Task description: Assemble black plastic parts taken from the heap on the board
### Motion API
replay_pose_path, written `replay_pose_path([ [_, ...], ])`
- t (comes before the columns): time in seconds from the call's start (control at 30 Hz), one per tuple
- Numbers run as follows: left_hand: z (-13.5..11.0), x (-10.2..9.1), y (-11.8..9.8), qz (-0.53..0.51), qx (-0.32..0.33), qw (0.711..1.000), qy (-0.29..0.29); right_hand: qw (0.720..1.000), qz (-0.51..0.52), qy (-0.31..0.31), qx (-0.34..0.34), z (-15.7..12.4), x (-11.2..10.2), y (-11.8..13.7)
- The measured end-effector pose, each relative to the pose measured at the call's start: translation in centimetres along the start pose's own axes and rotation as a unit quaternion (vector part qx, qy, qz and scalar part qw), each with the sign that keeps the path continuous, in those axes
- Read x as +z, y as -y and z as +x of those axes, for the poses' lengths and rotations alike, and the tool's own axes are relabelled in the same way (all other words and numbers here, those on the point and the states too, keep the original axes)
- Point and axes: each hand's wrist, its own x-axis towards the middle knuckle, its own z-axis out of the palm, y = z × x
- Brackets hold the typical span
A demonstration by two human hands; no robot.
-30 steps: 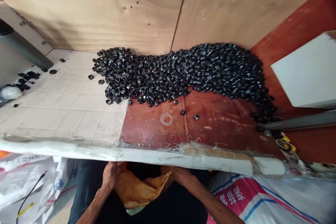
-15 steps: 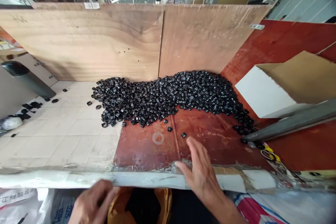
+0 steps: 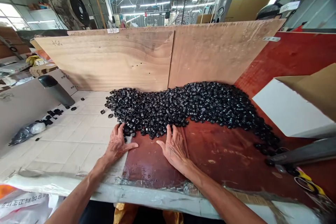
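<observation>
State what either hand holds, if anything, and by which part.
Nothing is visibly held: the left hand and right hand are open at the near edge of the pile of black parts.

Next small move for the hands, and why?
I'd probably bring the left hand and right hand together: both are at the near edge of the black pile, thumbs pointing inward, with small black pieces between them.

We've got a long, jumbled heap of glossy black parts point(image 3: 204, 103), some ring-shaped, on the counter point(image 3: 223, 147) along the wooden panel point(image 3: 126, 54).
</observation>
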Motion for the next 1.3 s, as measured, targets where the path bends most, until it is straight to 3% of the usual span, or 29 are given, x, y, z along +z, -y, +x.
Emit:
replay_pose_path([
  [0.17, -2.2, 2.7, -4.7, 0.014, 0.026, 0.999, -0.034, 0.993, 0.088, 0.018, -0.078, -0.1, 0.1, 0.3],
  [0.3, -2.7, 3.8, -7.1, 0.041, 0.029, 0.998, -0.039, 0.981, 0.129, 0.042, -0.135, 0.0, -0.3, 0.2],
  [0.4, -3.0, 2.9, -8.1, 0.059, 0.039, 0.997, -0.045, 0.976, 0.153, 0.044, -0.152, 0.3, -1.3, 0.2],
  [0.53, -4.8, 0.3, -9.5, 0.050, 0.031, 0.997, -0.053, 0.978, 0.173, 0.029, -0.115, -0.4, -3.0, -0.2],
  [0.7, -6.5, -0.9, -10.2, -0.033, 0.059, 0.998, -0.004, 0.978, 0.181, 0.054, -0.088, -1.0, -3.6, -0.8],
  [0.87, -5.2, 0.3, -10.4, -0.084, 0.036, 0.996, 0.012, 0.974, 0.140, 0.138, -0.115, 1.2, -4.1, 0.1],
  [1.03, -4.7, 0.1, -10.6, -0.132, 0.023, 0.991, 0.003, 0.971, 0.118, 0.189, -0.084, 2.4, -4.8, 0.5],
  [1.2, -5.2, -0.9, -11.0, -0.147, -0.007, 0.989, 0.021, 0.969, 0.176, 0.155, -0.082, 2.1, -4.6, -0.3],
  [1.3, -5.3, -0.7, -11.1, -0.113, 0.016, 0.993, 0.040, 0.965, 0.219, 0.114, -0.091, 2.5, -5.5, -0.4],
])
